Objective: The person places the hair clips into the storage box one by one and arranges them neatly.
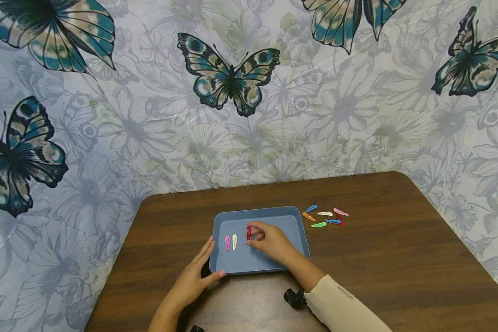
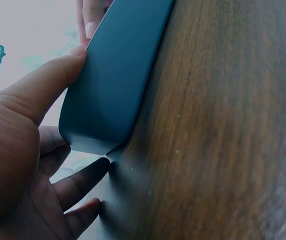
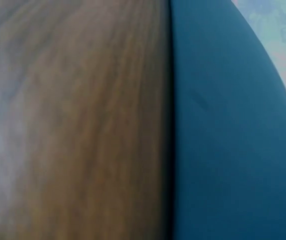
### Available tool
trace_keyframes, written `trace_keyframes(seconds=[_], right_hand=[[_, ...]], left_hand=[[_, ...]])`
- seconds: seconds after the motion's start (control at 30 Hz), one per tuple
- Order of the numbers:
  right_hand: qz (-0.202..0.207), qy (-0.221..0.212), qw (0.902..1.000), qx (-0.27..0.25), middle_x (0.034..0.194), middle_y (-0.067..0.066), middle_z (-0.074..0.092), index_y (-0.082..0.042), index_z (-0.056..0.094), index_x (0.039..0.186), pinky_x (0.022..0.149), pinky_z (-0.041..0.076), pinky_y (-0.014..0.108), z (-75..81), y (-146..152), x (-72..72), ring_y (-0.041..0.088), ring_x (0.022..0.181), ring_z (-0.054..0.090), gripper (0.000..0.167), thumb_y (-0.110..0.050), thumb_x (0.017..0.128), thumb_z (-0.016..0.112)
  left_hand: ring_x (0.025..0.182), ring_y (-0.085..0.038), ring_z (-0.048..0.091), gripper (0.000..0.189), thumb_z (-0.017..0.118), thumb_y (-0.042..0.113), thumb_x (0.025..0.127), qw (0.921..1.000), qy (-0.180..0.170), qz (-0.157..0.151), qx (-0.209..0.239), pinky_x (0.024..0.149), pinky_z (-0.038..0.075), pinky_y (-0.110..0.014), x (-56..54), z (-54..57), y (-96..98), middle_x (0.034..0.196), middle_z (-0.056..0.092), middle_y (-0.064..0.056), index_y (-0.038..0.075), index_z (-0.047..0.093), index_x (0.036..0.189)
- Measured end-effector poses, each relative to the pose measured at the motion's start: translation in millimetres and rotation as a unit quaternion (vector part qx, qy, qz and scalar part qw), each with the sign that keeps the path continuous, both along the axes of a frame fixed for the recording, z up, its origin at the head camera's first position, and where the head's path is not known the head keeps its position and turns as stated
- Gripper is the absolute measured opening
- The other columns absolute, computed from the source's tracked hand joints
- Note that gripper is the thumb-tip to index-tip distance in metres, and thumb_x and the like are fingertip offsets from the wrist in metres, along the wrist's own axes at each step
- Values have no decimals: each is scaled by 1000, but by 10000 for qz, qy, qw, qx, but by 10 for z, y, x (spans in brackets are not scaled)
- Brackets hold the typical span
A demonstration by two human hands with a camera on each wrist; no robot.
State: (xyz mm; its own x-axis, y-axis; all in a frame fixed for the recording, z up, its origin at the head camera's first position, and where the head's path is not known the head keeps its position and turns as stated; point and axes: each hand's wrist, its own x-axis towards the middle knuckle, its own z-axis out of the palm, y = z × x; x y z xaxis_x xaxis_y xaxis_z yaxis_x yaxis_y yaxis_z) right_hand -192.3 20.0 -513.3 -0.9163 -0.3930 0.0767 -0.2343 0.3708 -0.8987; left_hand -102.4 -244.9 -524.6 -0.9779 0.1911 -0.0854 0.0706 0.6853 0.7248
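A blue-grey tray (image 1: 259, 266) lies on the table. Inside its left half, a pink hair clip (image 1: 227, 243) and a cream hair clip (image 1: 234, 242) stand side by side. Over the tray, just right of these, my right hand (image 1: 275, 243) pinches a red hair clip (image 1: 248, 233) between thumb and fingers. My left hand (image 1: 189, 282) rests at the tray's near left corner, its thumb touching the rim and the fingers extended along the side. The left wrist view shows that thumb (image 2: 58, 77) against the tray wall (image 2: 115, 75). The right wrist view shows only tray wall and tabletop, no hand at work.
Right of the tray, several loose hair clips lie on the brown table (image 1: 382, 258), among them an orange clip (image 1: 309, 216), a green clip (image 1: 318, 224) and a pink clip (image 1: 340, 212). Behind the table hangs a butterfly-patterned wall covering (image 1: 249, 147).
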Motion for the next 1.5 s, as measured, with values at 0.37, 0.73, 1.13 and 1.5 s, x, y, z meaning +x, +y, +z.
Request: trace_keyframes(seconds=[0.37, 0.73, 1.13, 1.5], right_hand=[[233, 323, 9992, 73, 106, 8, 72, -2, 64, 133, 71, 54, 19, -22, -102, -9, 10, 82, 69, 53, -13, 85, 82], [197, 220, 9995, 96, 104, 10, 73, 1, 63, 133, 70, 54, 18, -29, -194, -5, 10, 81, 69, 53, -11, 85, 82], [78, 178, 9993, 330, 98, 8, 73, 2, 65, 129, 68, 53, 19, -38, -256, -4, 9, 80, 67, 50, -10, 84, 82], [-73, 279, 9957, 885, 95, 4, 74, -6, 71, 123, 68, 49, 22, -87, -299, -33, 8, 78, 63, 46, -16, 81, 85]], left_hand=[[156, -27, 21, 95, 73, 55, 87, 10000, 35, -42, -23, 120, 25, -65, -1, 1, 0, 171, 11, 13, 28, 22, 163], [156, -27, 21, 95, 72, 57, 87, 10000, 53, -53, -15, 120, 26, -65, 4, -1, -4, 171, 11, 12, 28, 22, 163], [156, -28, 22, 94, 73, 56, 87, 10000, 64, -29, -32, 119, 26, -66, 2, -8, -6, 171, 11, 12, 29, 23, 162], [156, -28, 22, 94, 72, 56, 87, 9999, 97, -44, -50, 120, 25, -65, 3, -9, -6, 172, 12, 11, 28, 23, 162]])
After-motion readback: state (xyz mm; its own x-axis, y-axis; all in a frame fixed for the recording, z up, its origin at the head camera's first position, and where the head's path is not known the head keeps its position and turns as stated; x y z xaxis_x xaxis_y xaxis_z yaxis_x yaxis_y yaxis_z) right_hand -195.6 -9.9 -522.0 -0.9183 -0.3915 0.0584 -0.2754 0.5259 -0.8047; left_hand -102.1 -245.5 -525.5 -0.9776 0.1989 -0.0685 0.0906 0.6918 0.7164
